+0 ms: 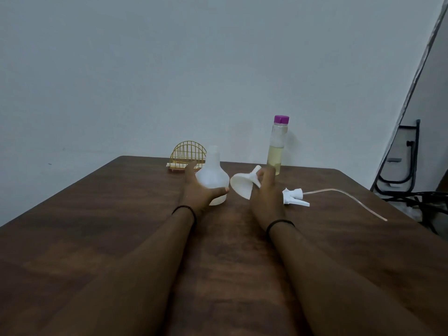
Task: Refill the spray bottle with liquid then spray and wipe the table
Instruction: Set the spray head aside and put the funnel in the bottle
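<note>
My left hand point(197, 194) wraps the uncapped white spray bottle point(212, 177), upright mid-table point(97, 214). At its 3 o'clock my right hand point(265, 195) pinches a white funnel point(243, 184), tilted sideways. The trigger sprayer head point(295, 196) lies further at 3 o'clock; the purple-capped bottle of yellowish liquid point(276, 146) stands at 1 o'clock, a gold wire holder point(188, 154) at 11.

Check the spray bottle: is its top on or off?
Off. The spray bottle stands upright with a bare neck in the left hand; its trigger head and tube lie apart on the table.
</note>
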